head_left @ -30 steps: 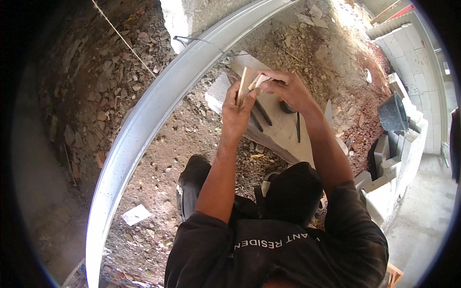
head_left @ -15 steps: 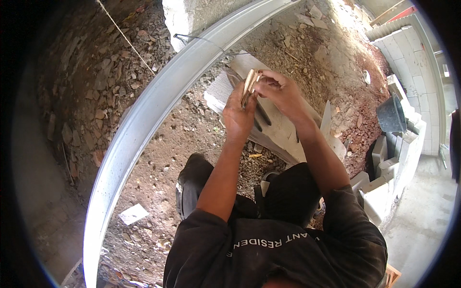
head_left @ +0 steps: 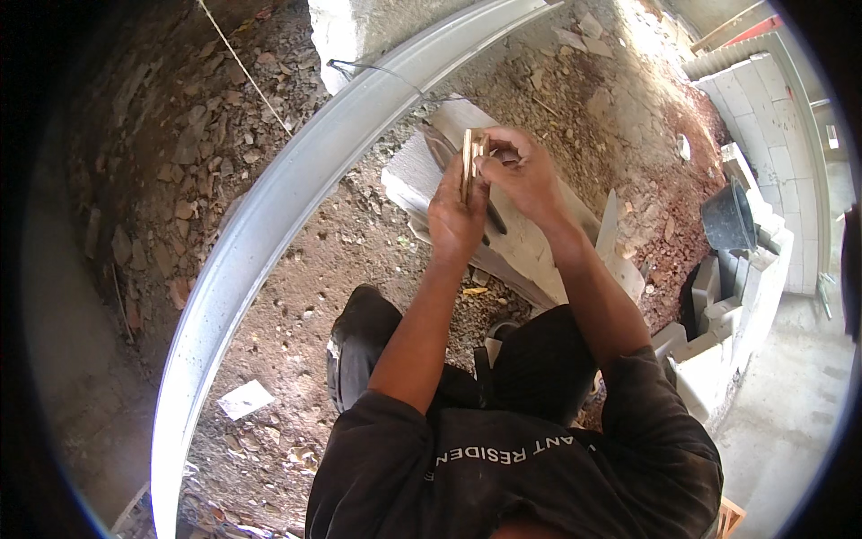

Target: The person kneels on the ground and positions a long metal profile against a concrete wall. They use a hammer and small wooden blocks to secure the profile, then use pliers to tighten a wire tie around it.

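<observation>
My left hand point(head_left: 455, 216) is closed around a slim, gold-coloured piece point(head_left: 468, 162), long and narrow with a bright edge. It stands up between the thumb and fingers; its exact kind is too small to make out. My right hand point(head_left: 523, 178) meets it from the right, thumb and bent fingers pinched at its upper part. Whether the right fingers hold a separate small part is hidden. Beneath both hands lies a pale grey slab point(head_left: 530, 256) on the ground, with dark rod-like things point(head_left: 494, 218) on it, partly covered by my left hand.
A long pale metal channel point(head_left: 260, 211) sweeps across the left side. A pointed light blade-like piece point(head_left: 607, 225) rests right of my right forearm. Farther right are a dark bucket point(head_left: 729, 217) and pale blocks point(head_left: 705, 364). Rubble point(head_left: 202, 153) covers the ground; a white sheet point(head_left: 245, 400) lies left.
The gold-coloured piece has turned more upright. My left hand has shifted slightly right, and my right thumb now presses nearer the piece with the fingers curled more.
</observation>
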`<action>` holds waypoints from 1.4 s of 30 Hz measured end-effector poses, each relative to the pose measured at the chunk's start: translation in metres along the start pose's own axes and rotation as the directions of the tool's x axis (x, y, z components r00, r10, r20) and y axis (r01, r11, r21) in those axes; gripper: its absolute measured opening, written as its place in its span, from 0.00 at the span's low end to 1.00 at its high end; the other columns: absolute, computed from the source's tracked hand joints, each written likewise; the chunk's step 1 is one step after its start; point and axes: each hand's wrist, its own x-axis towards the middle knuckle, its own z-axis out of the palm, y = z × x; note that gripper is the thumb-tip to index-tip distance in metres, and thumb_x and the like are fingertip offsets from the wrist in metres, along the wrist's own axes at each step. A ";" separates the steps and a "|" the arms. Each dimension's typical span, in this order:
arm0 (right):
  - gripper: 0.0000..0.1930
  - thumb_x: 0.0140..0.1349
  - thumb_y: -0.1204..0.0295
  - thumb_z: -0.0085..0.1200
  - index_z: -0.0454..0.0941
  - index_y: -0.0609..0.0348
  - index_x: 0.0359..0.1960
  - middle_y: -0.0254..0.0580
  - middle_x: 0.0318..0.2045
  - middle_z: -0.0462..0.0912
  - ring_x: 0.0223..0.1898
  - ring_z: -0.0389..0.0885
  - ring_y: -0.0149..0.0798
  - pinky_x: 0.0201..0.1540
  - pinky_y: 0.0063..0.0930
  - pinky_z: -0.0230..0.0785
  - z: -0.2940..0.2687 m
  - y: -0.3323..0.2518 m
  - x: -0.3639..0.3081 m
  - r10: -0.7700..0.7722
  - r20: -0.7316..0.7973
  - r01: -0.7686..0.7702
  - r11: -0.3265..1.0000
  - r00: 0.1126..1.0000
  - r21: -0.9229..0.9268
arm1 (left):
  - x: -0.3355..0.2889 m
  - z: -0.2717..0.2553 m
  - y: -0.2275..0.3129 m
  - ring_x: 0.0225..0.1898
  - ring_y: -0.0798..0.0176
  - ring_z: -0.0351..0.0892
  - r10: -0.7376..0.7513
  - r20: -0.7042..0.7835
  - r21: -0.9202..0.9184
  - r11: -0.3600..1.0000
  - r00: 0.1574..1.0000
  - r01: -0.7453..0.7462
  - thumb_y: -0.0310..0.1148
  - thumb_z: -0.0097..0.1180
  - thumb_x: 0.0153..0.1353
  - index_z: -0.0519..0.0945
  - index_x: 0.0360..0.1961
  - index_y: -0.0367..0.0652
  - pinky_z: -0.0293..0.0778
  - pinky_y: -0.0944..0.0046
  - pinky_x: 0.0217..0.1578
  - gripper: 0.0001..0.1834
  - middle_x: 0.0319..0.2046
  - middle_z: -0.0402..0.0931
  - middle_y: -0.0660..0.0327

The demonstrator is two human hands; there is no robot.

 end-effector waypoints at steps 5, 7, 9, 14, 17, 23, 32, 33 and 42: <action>0.18 0.54 0.76 0.59 0.75 0.65 0.48 0.40 0.37 0.80 0.39 0.78 0.29 0.40 0.22 0.72 0.002 -0.004 -0.003 0.058 -0.003 -0.058 0.998 0.998 0.025 | -0.003 0.002 -0.007 0.42 0.48 0.81 -0.027 -0.032 0.061 0.998 0.999 0.029 0.28 0.61 0.56 0.70 0.55 0.34 0.78 0.57 0.39 0.25 0.45 0.77 0.44; 0.20 0.54 0.75 0.59 0.75 0.65 0.49 0.41 0.36 0.80 0.38 0.78 0.29 0.40 0.22 0.72 0.002 -0.005 -0.003 0.067 -0.004 -0.067 0.998 0.998 0.009 | -0.003 0.003 -0.013 0.41 0.48 0.82 0.015 -0.066 0.094 0.996 0.998 -0.008 0.28 0.61 0.55 0.71 0.54 0.34 0.78 0.57 0.38 0.25 0.45 0.77 0.44; 0.20 0.53 0.75 0.60 0.75 0.66 0.50 0.42 0.35 0.81 0.38 0.78 0.29 0.40 0.22 0.72 0.002 -0.006 -0.003 0.093 -0.011 -0.093 0.996 0.996 -0.009 | -0.002 0.004 -0.015 0.38 0.49 0.82 0.045 -0.077 0.139 0.990 0.996 -0.034 0.29 0.62 0.55 0.72 0.54 0.35 0.78 0.56 0.36 0.25 0.42 0.78 0.44; 0.22 0.52 0.70 0.64 0.76 0.70 0.48 0.44 0.36 0.81 0.36 0.79 0.29 0.39 0.21 0.72 -0.010 0.002 -0.002 0.144 0.026 -0.143 0.989 0.989 -0.030 | 0.000 0.002 0.004 0.30 0.51 0.83 -0.058 -0.020 0.169 0.984 0.998 0.061 0.31 0.63 0.54 0.74 0.52 0.38 0.78 0.57 0.32 0.24 0.33 0.80 0.47; 0.21 0.52 0.70 0.64 0.76 0.67 0.47 0.42 0.35 0.81 0.37 0.80 0.31 0.42 0.22 0.72 -0.022 -0.017 -0.001 0.195 0.172 -0.202 0.979 0.966 0.024 | 0.002 -0.007 0.008 0.27 0.55 0.82 -0.149 0.037 0.117 0.983 0.988 0.144 0.32 0.62 0.55 0.75 0.51 0.41 0.77 0.60 0.31 0.22 0.29 0.80 0.49; 0.23 0.53 0.68 0.63 0.76 0.60 0.52 0.39 0.37 0.80 0.39 0.78 0.36 0.43 0.30 0.71 -0.052 -0.043 0.013 0.032 0.286 0.082 0.922 0.958 -0.377 | 0.008 -0.020 0.007 0.29 0.67 0.80 -0.141 0.237 -0.062 0.985 0.961 0.160 0.31 0.62 0.55 0.77 0.49 0.42 0.75 0.63 0.31 0.19 0.29 0.81 0.55; 0.16 0.47 0.72 0.62 0.75 0.61 0.38 0.42 0.27 0.77 0.28 0.77 0.39 0.31 0.31 0.69 -0.067 -0.091 0.011 0.031 0.594 0.354 0.777 0.804 -0.521 | 0.015 -0.036 0.024 0.40 0.71 0.76 0.019 0.472 -0.281 0.951 0.882 0.130 0.23 0.64 0.54 0.77 0.50 0.41 0.73 0.69 0.40 0.21 0.39 0.78 0.64; 0.14 0.48 0.72 0.61 0.75 0.61 0.37 0.41 0.27 0.77 0.28 0.77 0.40 0.30 0.31 0.70 -0.067 -0.096 0.013 0.012 0.605 0.390 0.755 0.796 -0.528 | 0.017 -0.037 0.027 0.40 0.71 0.76 0.042 0.472 -0.319 0.939 0.880 0.126 0.23 0.64 0.54 0.76 0.51 0.41 0.73 0.69 0.41 0.21 0.38 0.78 0.64; 0.16 0.48 0.71 0.58 0.76 0.59 0.40 0.42 0.30 0.80 0.28 0.74 0.31 0.30 0.27 0.69 -0.066 -0.183 0.075 -0.135 0.389 0.387 0.603 0.911 -0.697 | 0.020 -0.031 0.027 0.46 0.65 0.75 -0.073 -0.021 -0.374 0.926 0.997 0.060 0.33 0.61 0.60 0.73 0.53 0.35 0.72 0.66 0.45 0.22 0.44 0.76 0.57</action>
